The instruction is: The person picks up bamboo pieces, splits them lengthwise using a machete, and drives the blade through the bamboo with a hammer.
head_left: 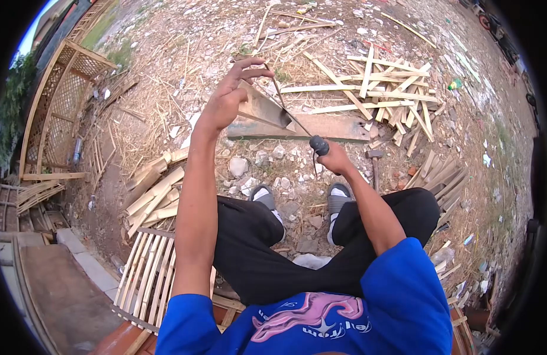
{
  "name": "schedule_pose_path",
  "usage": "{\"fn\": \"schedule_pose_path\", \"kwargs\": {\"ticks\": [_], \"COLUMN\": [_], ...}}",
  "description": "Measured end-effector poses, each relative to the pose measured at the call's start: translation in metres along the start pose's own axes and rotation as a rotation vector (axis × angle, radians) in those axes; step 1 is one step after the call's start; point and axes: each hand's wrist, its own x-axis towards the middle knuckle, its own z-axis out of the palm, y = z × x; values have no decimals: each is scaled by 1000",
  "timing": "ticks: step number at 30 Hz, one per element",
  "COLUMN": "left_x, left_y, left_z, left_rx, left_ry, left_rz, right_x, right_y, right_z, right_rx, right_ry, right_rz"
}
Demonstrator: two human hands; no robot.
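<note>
My left hand [223, 100] is at the near end of a flat piece of wood [260, 108], thumb against its edge and fingers curled over. The wood's other end, with a dark patch, meets a thick plank [332, 125] lying on the ground. My right hand [335, 158] is closed round the black handle [318, 144] of a tool with a long, thin, dark blade [298, 123]. The blade slants up past the wood, its tip by my left fingertips. Whether the blade is in the wood or beside it, I cannot tell.
A hammer [375, 165] lies right of my feet. Split sticks [398, 89] are heaped beyond the plank, with more wood [158, 198] at left. A slatted wooden frame [146, 272] is by my left side, and a lattice frame [60, 106] stands far left. Stones [238, 166] litter the ground.
</note>
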Motion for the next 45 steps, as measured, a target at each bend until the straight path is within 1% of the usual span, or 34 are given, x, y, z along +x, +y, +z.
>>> {"fn": "schedule_pose_path", "kwargs": {"ticks": [2, 3, 6, 7, 9, 10, 12, 14, 15, 20, 22, 23, 25, 26, 29, 30, 32, 33, 36, 37, 39, 40, 41, 42, 44, 45], "left_x": [-2, -2, 3, 3, 3, 1, -1, -4, -3, -1, 1, 0, -6, -8, -8, -17, -8, -12, -30, -35, -42, -41, -40, -38, -35, -33], "left_y": [6, 8, 1, -2, -4, -3, 0, -1, -2, -3, -3, -3, -4, -5, -9, -12, -6, -7, -8, -4, 7, 5, 2, 0, 4, 6], "left_z": [8, 10, 5, 3, 2, 4, 8, 8, 7, 5, 6, 4, 0, 4, 1, 2, -5, -9, -22, -22, -22, -22, -20, -17, -11, -9], "left_rx": [-60, -88, 69, 85, 121, 104, 78, 67, 61, 98, 98, 102, 134, 117, 91, 69, 50, 36, 146, 104, 28, 46, 61, 76, 87, 92], "left_ry": [51, 77, 40, 18, -21, -4, 38, 46, 47, -9, -21, -20, 19, 4, -16, 27, 97, 134, 374, 373, 366, 394, 423, 452, 492, 511], "left_rz": [3, 5, 62, 64, 72, 55, 29, 46, 60, 112, 118, 120, 125, 120, 93, 61, 73, 75, -233, -336, -548, -512, -475, -436, -432, -431], "right_x": [-2, 2, 5, 7, 4, 2, 5, 4, 3, 0, 1, 7, 8, 10, 15, 17, 22, 21, 20, 15, 20, 22, 23, 21, 13, 9], "right_y": [-11, -10, -5, -1, 0, -4, -11, -15, -23, -82, -90, -73, -19, -3, -1, -2, -2, -12, -8, -9, -3, 0, 3, -2, -19, -29], "right_z": [-12, -16, -17, -14, -15, -14, -11, -4, -6, -10, -13, -7, 7, 7, 7, 8, 10, 9, 16, 18, 22, 24, 26, 24, 20, 18], "right_rx": [40, 141, 64, 65, 211, 287, 51, -180, -173, 77, 169, 103, -71, -159, -174, -157, -188, -188, -139, 26, 206, 293, 357, 213, -73, -103], "right_ry": [-67, -153, -120, -118, -173, -203, -47, 97, 69, 66, 51, 2, 24, 36, 17, -6, 30, 9, -18, 16, -113, -180, -200, -96, 109, 156], "right_rz": [20, 158, 38, 44, 238, 336, 171, 11, -3, -148, -209, -167, -41, 14, 48, 130, 62, 88, 88, 60, 210, 286, 320, 230, 47, 69]}}
